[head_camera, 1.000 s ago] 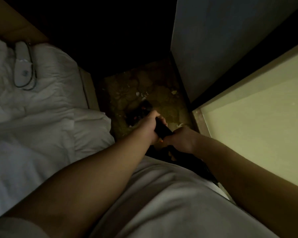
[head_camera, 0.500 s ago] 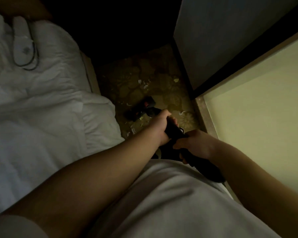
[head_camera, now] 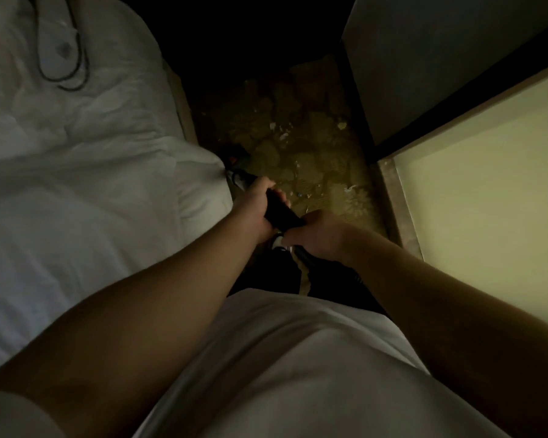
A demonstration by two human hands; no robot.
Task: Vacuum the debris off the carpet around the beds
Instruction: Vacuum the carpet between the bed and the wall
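Both my hands grip a black vacuum wand (head_camera: 280, 213) that slants down to the dim patterned carpet (head_camera: 301, 153). My left hand (head_camera: 255, 207) holds it higher up the shaft, and my right hand (head_camera: 317, 235) holds it just behind. The vacuum head (head_camera: 239, 161), dark with a small red spot, sits on the carpet at the bed's corner and is partly hidden by the duvet. Small pale scraps of debris (head_camera: 282, 131) lie scattered on the carpet ahead and to the right.
A bed with a white duvet (head_camera: 86, 172) fills the left side, with a white handset and dark cord (head_camera: 60, 49) lying on it. A pale wall panel (head_camera: 487, 191) and a grey panel (head_camera: 424, 58) close the right side. The carpet strip between them is narrow.
The vacuum head has moved left, to the corner of the bed. My hands have shifted left with the wand.
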